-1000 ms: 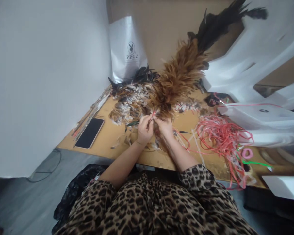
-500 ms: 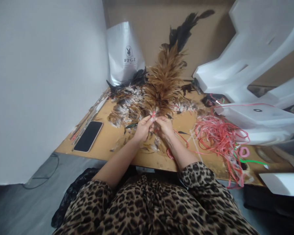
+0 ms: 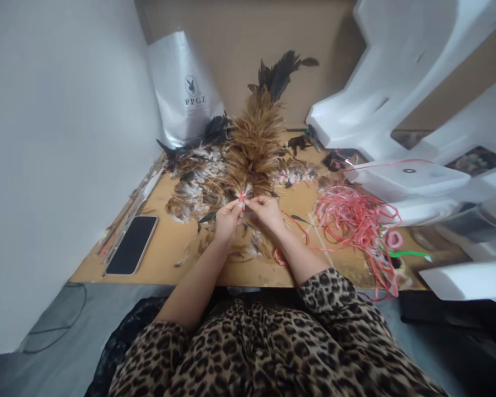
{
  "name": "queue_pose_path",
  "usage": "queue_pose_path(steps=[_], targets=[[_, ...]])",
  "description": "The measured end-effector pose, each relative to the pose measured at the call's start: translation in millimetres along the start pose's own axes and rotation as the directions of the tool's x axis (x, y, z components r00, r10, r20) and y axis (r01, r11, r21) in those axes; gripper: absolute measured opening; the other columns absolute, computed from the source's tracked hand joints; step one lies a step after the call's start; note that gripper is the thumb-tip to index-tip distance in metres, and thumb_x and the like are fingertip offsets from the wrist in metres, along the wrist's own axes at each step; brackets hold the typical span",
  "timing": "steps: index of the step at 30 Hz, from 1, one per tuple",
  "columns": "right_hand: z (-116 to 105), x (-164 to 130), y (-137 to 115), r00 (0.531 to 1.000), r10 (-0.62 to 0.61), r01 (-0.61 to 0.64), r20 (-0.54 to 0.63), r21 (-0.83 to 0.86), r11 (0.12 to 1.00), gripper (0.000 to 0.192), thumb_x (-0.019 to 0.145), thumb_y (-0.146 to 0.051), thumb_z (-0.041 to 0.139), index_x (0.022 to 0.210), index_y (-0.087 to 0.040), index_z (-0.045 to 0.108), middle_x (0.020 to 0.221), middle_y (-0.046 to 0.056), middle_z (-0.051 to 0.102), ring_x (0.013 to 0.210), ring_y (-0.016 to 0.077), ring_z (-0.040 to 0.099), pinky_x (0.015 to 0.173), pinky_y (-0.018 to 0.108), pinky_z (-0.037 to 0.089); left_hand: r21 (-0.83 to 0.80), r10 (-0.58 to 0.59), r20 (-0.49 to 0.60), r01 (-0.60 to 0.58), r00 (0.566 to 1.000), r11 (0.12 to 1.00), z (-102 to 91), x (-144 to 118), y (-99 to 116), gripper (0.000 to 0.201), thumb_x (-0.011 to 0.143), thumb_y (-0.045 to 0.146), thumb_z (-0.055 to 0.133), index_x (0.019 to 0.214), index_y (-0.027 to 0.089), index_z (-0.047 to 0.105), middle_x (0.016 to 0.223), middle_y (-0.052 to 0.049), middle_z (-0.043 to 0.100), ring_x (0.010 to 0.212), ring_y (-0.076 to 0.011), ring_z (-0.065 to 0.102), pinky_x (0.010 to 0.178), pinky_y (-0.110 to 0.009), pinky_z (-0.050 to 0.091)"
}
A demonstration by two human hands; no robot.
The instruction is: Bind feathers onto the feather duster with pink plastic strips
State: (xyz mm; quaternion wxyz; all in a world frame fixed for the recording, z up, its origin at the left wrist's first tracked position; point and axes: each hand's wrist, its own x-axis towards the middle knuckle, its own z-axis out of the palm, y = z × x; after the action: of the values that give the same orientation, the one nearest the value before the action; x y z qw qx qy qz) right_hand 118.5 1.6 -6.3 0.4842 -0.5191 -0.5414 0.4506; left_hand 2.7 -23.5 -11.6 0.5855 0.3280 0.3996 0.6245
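Observation:
A long plume of brown feathers [image 3: 256, 132] with a black tip stretches away from me over the table. Red string [image 3: 242, 196] is wrapped round its near end. My left hand [image 3: 228, 219] is closed, its thumb and fingers pinching the plume's bound base. Close beside it, my right hand [image 3: 267, 212] is closed in a pinch at the same red binding; what lies between its fingertips is too small to make out clearly. Loose feathers [image 3: 254, 242] lie on the table below both hands.
Feather bunches [image 3: 198, 184] lie left of the plume, before a silver bag [image 3: 182, 88]. A phone [image 3: 131, 245] rests near the table's left edge. At right are tangled red string [image 3: 351, 215], a pink ring [image 3: 394, 239] and white foam pieces [image 3: 413, 179]. A white wall [image 3: 66, 138] stands left.
My view has shifted, so the scene sits further left. My right hand's fingertips have drawn slightly apart from my left hand's. Both hands stay at the plume's bound base.

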Motion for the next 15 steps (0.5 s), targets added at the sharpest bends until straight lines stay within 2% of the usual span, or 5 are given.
queue_pose_path(steps=[4, 6, 9, 12, 15], targets=[[-25, 4, -5, 0.973, 0.088, -0.045, 0.212, -0.200, 0.979, 0.040, 0.063, -0.054, 0.065, 0.061, -0.014, 0.063, 0.047, -0.003, 0.049, 0.043, 0.0058, 0.034, 0.045, 0.021, 0.028, -0.114, -0.121, 0.062, 0.128, 0.991, 0.985, -15.4, 3, 11, 0.028, 0.058, 0.024, 0.076, 0.080, 0.010, 0.066, 0.062, 0.001, 0.051, 0.047, -0.0022, 0.038, 0.036, -0.014, 0.020], [-49, 14, -7, 0.974, 0.127, -0.072, 0.188, -0.274, 0.959, 0.038, 0.067, -0.051, 0.062, 0.063, -0.014, 0.064, 0.048, -0.003, 0.050, 0.043, 0.0063, 0.036, 0.044, 0.021, 0.029, -0.177, -0.124, 0.073, 0.135, 0.990, 0.975, -22.9, 5, 15, 0.026, 0.057, 0.021, 0.077, 0.077, 0.010, 0.064, 0.064, 0.002, 0.050, 0.048, -0.0019, 0.039, 0.036, -0.013, 0.020], [-97, 42, -8, 0.996, 0.069, -0.087, -0.057, -0.451, 0.888, 0.025, 0.071, -0.036, 0.060, 0.069, -0.012, 0.067, 0.060, 0.002, 0.059, 0.053, 0.0103, 0.050, 0.053, 0.021, 0.037, -0.242, -0.136, 0.100, 0.156, 0.986, 0.958, -27.3, 7, 16, 0.022, 0.059, 0.018, 0.076, 0.074, 0.011, 0.061, 0.064, 0.002, 0.049, 0.048, -0.0018, 0.039, 0.036, -0.012, 0.021], [-152, 71, -3, 0.946, -0.006, -0.242, -0.324, -0.717, 0.653, 0.021, 0.073, -0.025, 0.055, 0.071, -0.009, 0.069, 0.070, 0.010, 0.065, 0.068, 0.0181, 0.059, 0.061, 0.025, 0.041, -0.234, -0.169, 0.120, 0.193, 0.978, 0.953, -24.6, 7, 16, 0.023, 0.060, 0.017, 0.075, 0.076, 0.011, 0.060, 0.065, 0.002, 0.049, 0.048, -0.0018, 0.039, 0.036, -0.012, 0.021], [-196, 88, 7, 0.885, 0.033, -0.417, -0.464, -0.759, 0.500, 0.026, 0.074, -0.029, 0.057, 0.079, -0.007, 0.070, 0.082, 0.019, 0.067, 0.083, 0.0255, 0.063, 0.070, 0.030, 0.044, -0.199, -0.176, 0.134, 0.201, 0.975, 0.959, -21.4, 5, 16, 0.024, 0.060, 0.019, 0.076, 0.076, 0.011, 0.061, 0.066, 0.001, 0.050, 0.049, -0.0019, 0.039, 0.035, -0.012, 0.021]])
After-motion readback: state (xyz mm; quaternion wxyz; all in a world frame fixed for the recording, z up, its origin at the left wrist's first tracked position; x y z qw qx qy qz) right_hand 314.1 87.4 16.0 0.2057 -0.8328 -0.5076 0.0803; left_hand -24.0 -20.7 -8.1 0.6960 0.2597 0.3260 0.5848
